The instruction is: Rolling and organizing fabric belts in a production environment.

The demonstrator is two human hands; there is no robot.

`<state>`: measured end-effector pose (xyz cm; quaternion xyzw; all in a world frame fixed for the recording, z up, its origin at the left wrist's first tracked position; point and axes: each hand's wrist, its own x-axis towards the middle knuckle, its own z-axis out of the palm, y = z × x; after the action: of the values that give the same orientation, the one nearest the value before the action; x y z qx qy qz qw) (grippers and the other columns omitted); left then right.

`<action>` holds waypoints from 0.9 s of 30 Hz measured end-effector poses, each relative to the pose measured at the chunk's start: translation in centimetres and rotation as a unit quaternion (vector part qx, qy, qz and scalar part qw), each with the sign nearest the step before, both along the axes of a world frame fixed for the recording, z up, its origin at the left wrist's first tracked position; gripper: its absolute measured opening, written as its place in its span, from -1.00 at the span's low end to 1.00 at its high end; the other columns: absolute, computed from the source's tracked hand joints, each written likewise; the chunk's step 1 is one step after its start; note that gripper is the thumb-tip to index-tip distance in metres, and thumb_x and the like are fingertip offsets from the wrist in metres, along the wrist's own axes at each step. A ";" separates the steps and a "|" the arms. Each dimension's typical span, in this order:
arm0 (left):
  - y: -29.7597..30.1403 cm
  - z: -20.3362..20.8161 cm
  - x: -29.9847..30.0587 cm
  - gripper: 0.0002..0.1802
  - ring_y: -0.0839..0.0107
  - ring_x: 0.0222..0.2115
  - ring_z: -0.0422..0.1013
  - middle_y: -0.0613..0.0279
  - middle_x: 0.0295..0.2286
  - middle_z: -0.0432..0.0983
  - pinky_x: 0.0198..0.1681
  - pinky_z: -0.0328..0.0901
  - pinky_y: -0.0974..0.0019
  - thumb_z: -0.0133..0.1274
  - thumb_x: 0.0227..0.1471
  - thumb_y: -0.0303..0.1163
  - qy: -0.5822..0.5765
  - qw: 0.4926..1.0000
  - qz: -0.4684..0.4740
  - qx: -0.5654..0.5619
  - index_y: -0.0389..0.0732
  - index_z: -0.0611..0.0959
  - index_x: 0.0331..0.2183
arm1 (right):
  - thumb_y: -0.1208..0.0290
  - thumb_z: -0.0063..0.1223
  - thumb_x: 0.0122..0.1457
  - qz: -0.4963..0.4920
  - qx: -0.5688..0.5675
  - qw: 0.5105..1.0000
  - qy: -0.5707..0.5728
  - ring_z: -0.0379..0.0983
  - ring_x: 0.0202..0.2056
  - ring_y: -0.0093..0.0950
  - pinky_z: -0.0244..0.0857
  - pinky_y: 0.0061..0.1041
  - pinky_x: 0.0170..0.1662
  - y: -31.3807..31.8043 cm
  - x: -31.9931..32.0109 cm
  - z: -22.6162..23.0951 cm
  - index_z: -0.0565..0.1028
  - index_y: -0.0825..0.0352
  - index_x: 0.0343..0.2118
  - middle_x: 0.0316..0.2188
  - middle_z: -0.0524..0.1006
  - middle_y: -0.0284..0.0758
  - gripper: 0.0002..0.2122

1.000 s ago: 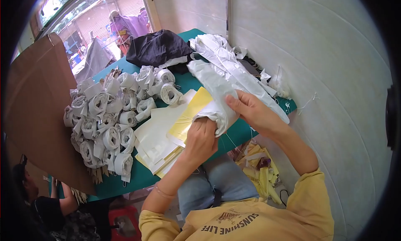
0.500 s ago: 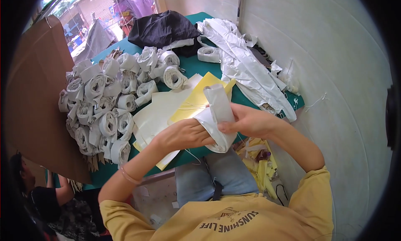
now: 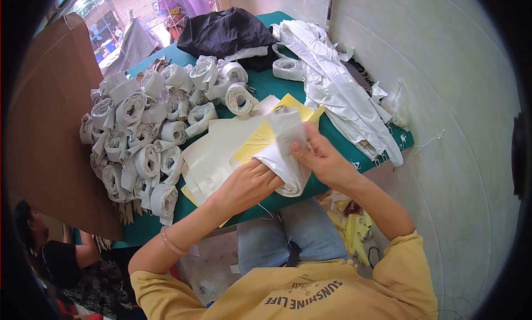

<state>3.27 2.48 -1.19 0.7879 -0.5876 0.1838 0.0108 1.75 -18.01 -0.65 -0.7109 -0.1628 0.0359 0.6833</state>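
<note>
A white fabric strip (image 3: pixel 292 173) is wrapped in a loose band around the fingers of my left hand (image 3: pixel 249 186), which hides part of its inside. Its loose end stands up above the band, with what looks like a small metal fitting at the tip. My right hand (image 3: pixel 326 158) holds the right edge of that raised end between thumb and fingers. Beneath both hands lie pale paper sheets (image 3: pixel 213 148) and a yellow sheet (image 3: pixel 302 107). Many rolled white strips (image 3: pixel 132 110), some with metal clips, are heaped left of my hands.
On the green table (image 3: pixel 266 86), a black cloth bundle (image 3: pixel 227 34) lies at the back, beside long white strips (image 3: pixel 332 79) and a single roll (image 3: pixel 288 69). A brown board (image 3: pixel 55 126) stands left. Another person (image 3: pixel 66 264) is at lower left. Yellow scraps (image 3: pixel 352 225) lie below the table.
My right hand has moved slightly up and right along the strip, and the raised end now tilts differently. My left hand stays inside the band. The whole view has shifted slightly.
</note>
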 end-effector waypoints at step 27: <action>2.7 -0.7 -4.1 -0.61 0.55 -0.25 0.27 0.30 -0.18 0.37 -0.19 0.19 0.43 -0.05 0.14 -0.24 0.593 0.477 0.056 -0.646 -0.32 0.41 -0.09 | 0.64 0.04 0.04 -0.094 -0.039 0.921 -0.376 0.28 -0.30 -0.39 0.18 -0.53 -0.24 10.0 0.3 -3.1 0.30 0.32 -0.18 -0.25 0.34 -0.17 -0.72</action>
<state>-0.86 5.15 -1.88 0.5106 -0.1108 0.0003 0.8526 2.04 -8.02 -3.70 -0.7101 -0.3383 -0.2920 0.5441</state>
